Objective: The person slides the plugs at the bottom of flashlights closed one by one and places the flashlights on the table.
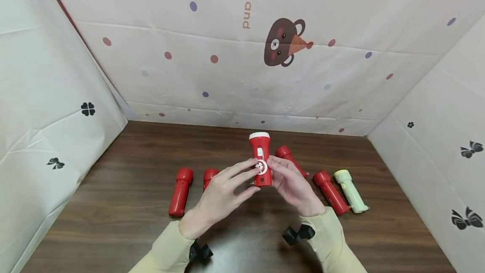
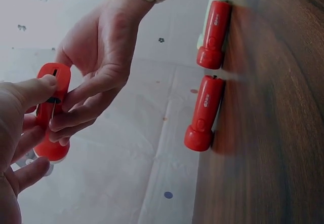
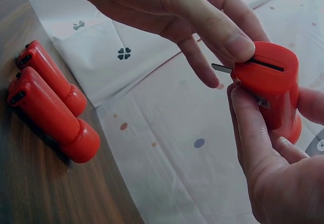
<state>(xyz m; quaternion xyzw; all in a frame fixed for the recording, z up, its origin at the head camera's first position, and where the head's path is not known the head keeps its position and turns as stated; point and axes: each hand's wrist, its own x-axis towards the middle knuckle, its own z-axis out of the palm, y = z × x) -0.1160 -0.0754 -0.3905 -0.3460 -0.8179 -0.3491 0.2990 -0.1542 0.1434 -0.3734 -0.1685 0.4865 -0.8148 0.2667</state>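
Centrally in the head view, a red flashlight (image 1: 261, 154), white rim (image 1: 259, 135) uppermost, is gripped by the left hand (image 1: 223, 191) and right hand (image 1: 291, 182); a green flashlight (image 1: 351, 191) lies at the lower right.

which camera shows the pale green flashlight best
The head view: there the pale green flashlight lies in plain sight. The left wrist view shows only slivers behind a red flashlight; the right wrist view shows none of it.

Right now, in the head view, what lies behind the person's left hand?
A red, cylindrical flashlight lies on the brown wooden table; its wider end shows beyond the left hand, which covers most of the rest.
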